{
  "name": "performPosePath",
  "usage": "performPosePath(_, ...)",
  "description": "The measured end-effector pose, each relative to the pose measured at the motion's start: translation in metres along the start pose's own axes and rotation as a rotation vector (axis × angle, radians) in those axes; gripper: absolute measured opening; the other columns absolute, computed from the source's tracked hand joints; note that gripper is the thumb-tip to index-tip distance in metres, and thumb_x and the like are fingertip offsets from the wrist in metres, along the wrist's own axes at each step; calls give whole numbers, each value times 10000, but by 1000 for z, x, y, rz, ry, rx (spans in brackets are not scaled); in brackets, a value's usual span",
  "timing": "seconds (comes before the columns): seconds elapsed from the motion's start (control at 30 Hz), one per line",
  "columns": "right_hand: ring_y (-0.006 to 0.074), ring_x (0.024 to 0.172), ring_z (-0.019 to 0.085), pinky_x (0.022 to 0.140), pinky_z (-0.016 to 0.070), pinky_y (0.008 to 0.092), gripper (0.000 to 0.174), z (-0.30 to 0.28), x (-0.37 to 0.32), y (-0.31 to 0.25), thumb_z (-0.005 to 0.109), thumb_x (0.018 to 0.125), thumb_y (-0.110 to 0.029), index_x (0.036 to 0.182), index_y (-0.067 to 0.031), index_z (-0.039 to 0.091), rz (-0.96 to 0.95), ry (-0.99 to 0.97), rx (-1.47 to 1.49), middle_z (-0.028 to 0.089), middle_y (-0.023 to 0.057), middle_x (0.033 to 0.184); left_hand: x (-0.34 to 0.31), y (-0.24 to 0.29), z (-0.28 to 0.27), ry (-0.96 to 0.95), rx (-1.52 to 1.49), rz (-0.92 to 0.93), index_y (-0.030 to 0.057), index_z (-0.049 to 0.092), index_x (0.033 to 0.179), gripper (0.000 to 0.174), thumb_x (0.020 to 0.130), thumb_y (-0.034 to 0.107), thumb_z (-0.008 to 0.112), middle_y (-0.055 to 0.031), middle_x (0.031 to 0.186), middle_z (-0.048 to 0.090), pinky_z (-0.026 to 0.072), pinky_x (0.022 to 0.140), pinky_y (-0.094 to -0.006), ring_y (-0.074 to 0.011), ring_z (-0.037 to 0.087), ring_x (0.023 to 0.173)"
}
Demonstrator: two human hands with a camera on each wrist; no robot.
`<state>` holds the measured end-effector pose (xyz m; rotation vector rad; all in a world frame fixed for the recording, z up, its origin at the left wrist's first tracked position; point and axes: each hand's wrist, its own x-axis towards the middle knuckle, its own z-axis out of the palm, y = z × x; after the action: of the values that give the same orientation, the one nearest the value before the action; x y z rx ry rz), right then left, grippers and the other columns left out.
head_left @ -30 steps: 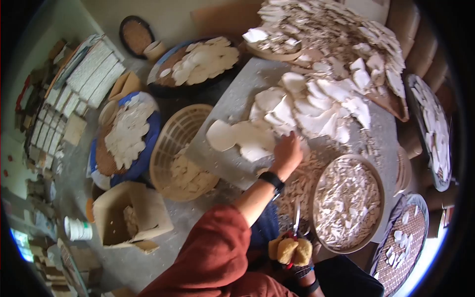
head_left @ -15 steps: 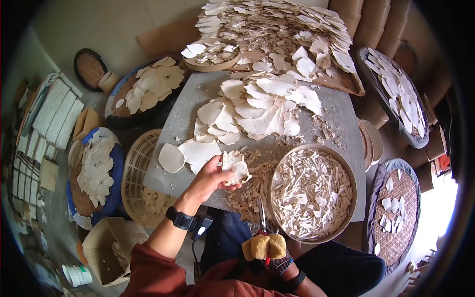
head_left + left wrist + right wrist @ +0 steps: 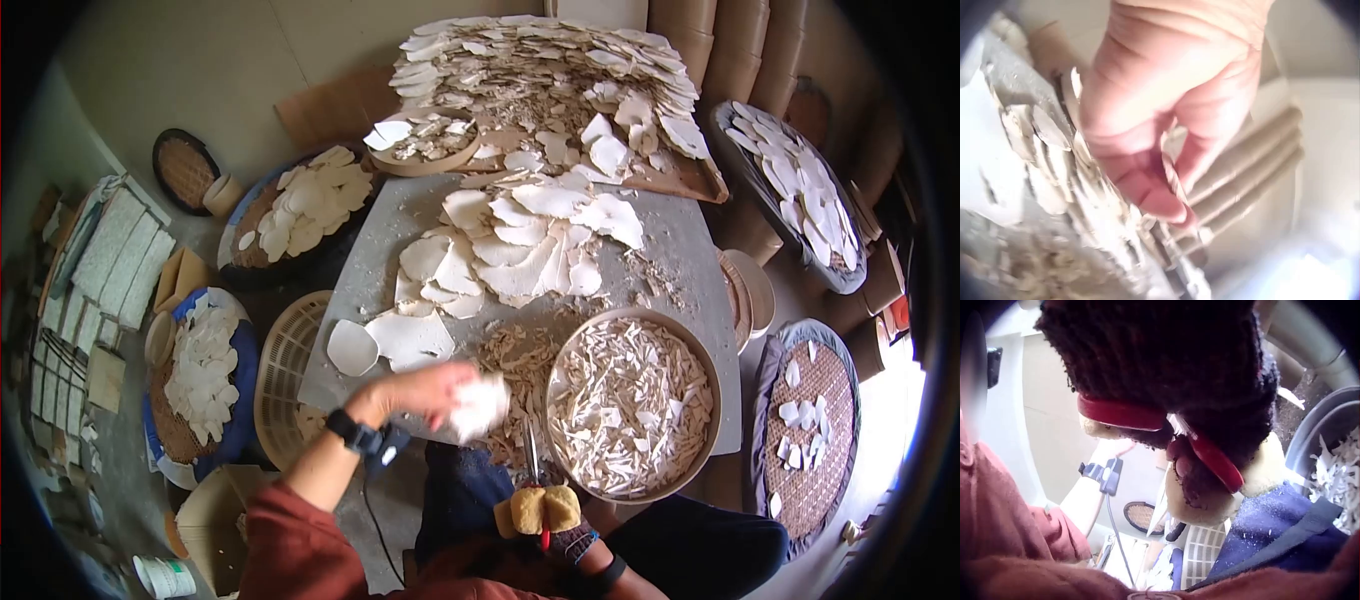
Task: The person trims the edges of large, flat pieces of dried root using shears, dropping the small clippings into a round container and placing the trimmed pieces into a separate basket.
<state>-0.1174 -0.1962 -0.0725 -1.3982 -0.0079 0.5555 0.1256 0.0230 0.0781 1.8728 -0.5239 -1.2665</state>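
Thumb and fingers of my left hand (image 3: 425, 390) pinch a thin white piece (image 3: 480, 408), blurred in the head view, above the table's front edge. In the left wrist view its pale edge (image 3: 1174, 178) shows between the fingertips. My right hand (image 3: 1160, 356) wears a dark knit glove with yellow foam pads (image 3: 537, 510) and grips red-handled scissors (image 3: 531, 450), blades pointing away from me. Red handle loops (image 3: 1119, 414) show round the gloved fingers in the right wrist view. A round tray (image 3: 716, 390) of cut white strips stands just right of the blades.
Large white flat pieces (image 3: 520, 250) lie heaped on the grey table (image 3: 690, 260), with scraps (image 3: 520, 355) near its front. Behind is a wooden board (image 3: 715, 185) stacked with more. A plastic basket (image 3: 285, 390), a cardboard box (image 3: 215, 520) and several loaded trays surround the table.
My left hand has come from the heap toward me, picking up a white piece, then moved a little right and down toward the scissors. The head view has swung and tilted.
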Motion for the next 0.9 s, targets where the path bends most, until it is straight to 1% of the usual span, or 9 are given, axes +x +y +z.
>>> performPosePath(0.07, 241, 1151, 485, 995, 366, 352, 414, -5, 1, 17, 451, 894, -285, 1251, -76, 442, -89, -45, -38, 506, 113, 1233, 5, 8, -37, 446, -468, 461, -3, 460, 1175, 356, 866, 127, 578, -88, 876, 622, 517, 602, -249, -127, 620, 667)
performPosePath(0.13, 237, 1166, 471, 1002, 354, 343, 439, -2, 1, 12, 474, 892, -303, 1275, -95, 418, -202, -71, -320, 489, 108, 1246, -6, 41, -51, 718, -804, 572, -5, 455, 1219, 411, 853, 125, 589, -113, 952, 639, 519, 722, -298, -161, 637, 789)
performPosePath(0.2, 233, 1157, 476, 992, 362, 342, 465, -5, 1, -6, 491, 881, -338, 1274, -103, 413, -326, -115, -889, 493, 108, 1234, -3, 33, -57, 738, -608, 484, -13, 480, 1204, 405, 846, 135, 597, -115, 965, 647, 509, 760, -305, -179, 638, 831)
performPosePath(0.53, 221, 1089, 523, 925, 411, 325, 370, -2, -4, -3, 517, 874, -262, 1204, -99, 485, -205, -21, -363, 544, 82, 1163, 47, -79, -64, 1110, 315, 47, 67, 680, 819, 99, 754, 86, 608, -136, 807, 668, 496, 677, -298, -241, 654, 744)
performPosePath(0.6, 225, 1061, 542, 904, 426, 321, 322, -1, -4, -13, 499, 886, -226, 1177, -90, 500, -275, 24, -398, 560, 85, 1135, 69, -79, -62, 1214, 596, 87, 61, 646, 813, 104, 713, 63, 621, -128, 829, 607, 489, 662, -368, -287, 608, 811)
performPosePath(0.63, 218, 1012, 570, 879, 445, 323, 265, 4, -5, -13, 476, 896, -187, 1126, -65, 526, -167, 13, 164, 588, 87, 1082, 77, -71, -58, 1277, 802, 120, 54, 633, 814, 103, 713, 66, 618, -114, 848, 580, 483, 681, -371, -281, 582, 850)
performPosePath(0.7, 208, 1006, 573, 879, 449, 325, 265, 1, -1, 0, 479, 898, -177, 1123, -44, 523, -247, -21, -300, 588, 89, 1081, 92, -61, -65, 1294, 1180, 97, 49, 598, 791, 92, 700, 54, 613, -84, 880, 525, 460, 742, -353, -262, 522, 899)
performPosePath(0.73, 203, 1003, 574, 879, 451, 326, 265, -1, 0, 4, 480, 898, -172, 1122, -34, 521, -281, -35, -532, 588, 90, 1080, 95, -61, -70, 1281, 1198, 106, 50, 595, 781, 87, 696, 56, 615, -83, 872, 527, 456, 744, -349, -257, 522, 886)
performPosePath(0.9, 232, 1018, 561, 907, 446, 367, 258, 2, -2, 10, 469, 907, -145, 1093, 30, 503, -144, 13, -32, 577, 95, 1064, 60, -36, -73, 1177, 1183, 350, 60, 580, 758, 94, 685, 46, 637, -75, 837, 537, 447, 740, -350, -243, 526, 844)
